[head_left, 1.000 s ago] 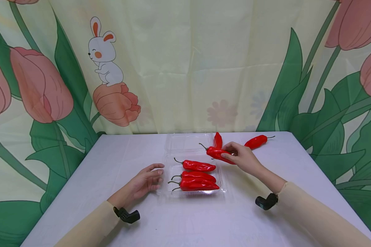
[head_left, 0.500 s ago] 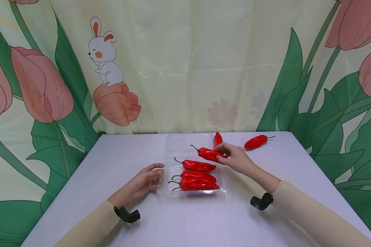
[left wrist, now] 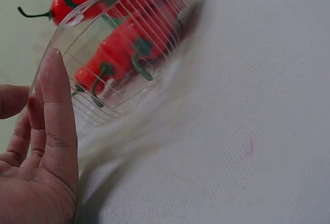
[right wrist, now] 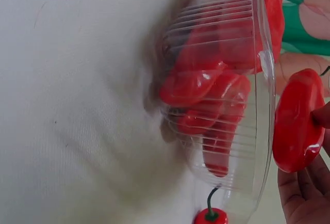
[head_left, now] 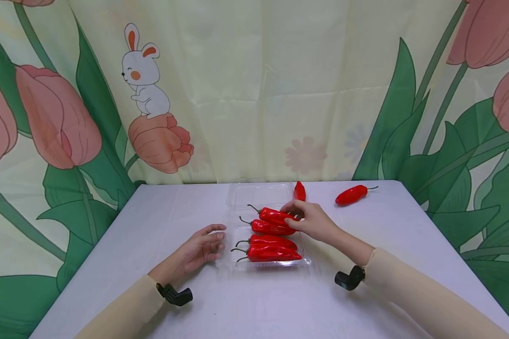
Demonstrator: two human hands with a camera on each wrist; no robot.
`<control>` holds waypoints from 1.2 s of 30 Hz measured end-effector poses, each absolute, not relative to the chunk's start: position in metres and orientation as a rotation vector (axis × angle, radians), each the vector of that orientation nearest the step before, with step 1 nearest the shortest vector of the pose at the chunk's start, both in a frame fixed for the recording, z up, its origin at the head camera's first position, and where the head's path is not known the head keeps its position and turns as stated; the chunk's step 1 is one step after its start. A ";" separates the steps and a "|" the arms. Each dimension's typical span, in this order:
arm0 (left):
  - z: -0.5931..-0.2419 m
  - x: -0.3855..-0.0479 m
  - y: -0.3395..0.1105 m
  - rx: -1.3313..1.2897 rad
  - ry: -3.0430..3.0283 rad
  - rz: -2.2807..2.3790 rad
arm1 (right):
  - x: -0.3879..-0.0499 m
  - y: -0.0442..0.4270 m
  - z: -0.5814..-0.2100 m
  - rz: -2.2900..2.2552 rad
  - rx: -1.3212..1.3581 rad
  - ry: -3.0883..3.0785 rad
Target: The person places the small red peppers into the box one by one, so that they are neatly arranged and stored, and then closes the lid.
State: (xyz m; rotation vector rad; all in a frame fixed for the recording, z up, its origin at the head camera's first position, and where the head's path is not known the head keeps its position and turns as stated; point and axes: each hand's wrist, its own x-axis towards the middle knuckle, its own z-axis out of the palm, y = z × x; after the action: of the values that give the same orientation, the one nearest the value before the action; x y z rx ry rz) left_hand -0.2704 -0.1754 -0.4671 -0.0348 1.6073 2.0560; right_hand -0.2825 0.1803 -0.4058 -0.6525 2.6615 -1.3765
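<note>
A clear plastic container [head_left: 306, 260] with its lid flap opened toward the back holds several red peppers [head_left: 273, 254], their green stems pointing left. My right hand [head_left: 311, 221] pinches another red pepper [head_left: 271, 215] near its tip, over the container's far part. In the right wrist view this held pepper [right wrist: 299, 126] shows above the rim. My left hand [head_left: 199, 249] is at the container's left side; in the left wrist view its thumb [left wrist: 13, 101] and fingers [left wrist: 56, 105] lie on either side of the rim.
A red pepper [head_left: 299, 191] lies behind my right hand, partly hidden. Another pepper [head_left: 351, 195] lies farther right, near the back edge of the white-covered table [head_left: 254, 306]. A printed curtain [head_left: 237, 94] hangs behind the table.
My right hand has carried the held pepper left and slightly nearer, from the container's right side to over its far part. The left hand and container have stayed still.
</note>
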 end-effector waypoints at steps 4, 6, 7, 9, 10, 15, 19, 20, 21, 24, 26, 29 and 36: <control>-0.468 -0.271 -0.175 -0.045 1.613 2.053 | -0.283 0.176 -0.407 -1.381 -0.655 2.633; -0.468 -0.272 -0.175 -0.045 1.619 2.051 | -0.282 0.175 -0.408 -1.369 -0.669 2.633; -0.468 -0.272 -0.175 -0.047 1.620 2.051 | -0.282 0.174 -0.408 -1.359 -0.681 2.634; -0.469 -0.272 -0.175 -0.046 1.621 2.050 | -0.281 0.173 -0.409 -1.341 -0.715 2.640; -0.469 -0.272 -0.175 -0.047 1.621 2.050 | -0.280 0.173 -0.409 -1.330 -0.730 2.640; -0.470 -0.272 -0.176 -0.053 1.619 2.051 | -0.277 0.173 -0.414 -1.278 -0.770 2.658; -0.469 -0.271 -0.176 -0.057 1.615 2.055 | -0.277 0.172 -0.417 -1.251 -0.781 2.656; -0.469 -0.271 -0.176 -0.058 1.615 2.054 | -0.277 0.172 -0.417 -1.251 -0.781 2.646; -0.469 -0.272 -0.176 -0.056 1.614 2.052 | -0.277 0.172 -0.417 -1.250 -0.781 2.638; -0.469 -0.272 -0.175 -0.070 1.620 2.049 | -0.276 0.172 -0.418 -1.239 -0.785 2.641; -0.469 -0.272 -0.175 -0.074 1.623 2.047 | -0.276 0.172 -0.417 -1.235 -0.788 2.653; -0.469 -0.271 -0.175 -0.071 1.623 2.051 | -0.276 0.173 -0.417 -1.238 -0.788 2.670; -0.470 -0.271 -0.176 -0.054 1.617 2.055 | -0.276 0.175 -0.417 -1.276 -0.774 2.651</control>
State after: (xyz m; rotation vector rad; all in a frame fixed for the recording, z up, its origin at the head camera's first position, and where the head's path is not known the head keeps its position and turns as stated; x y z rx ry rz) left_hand -0.2706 -0.1758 -0.4698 -0.0542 1.6172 2.0553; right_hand -0.2760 0.1755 -0.4170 -0.7739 2.6512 -1.2759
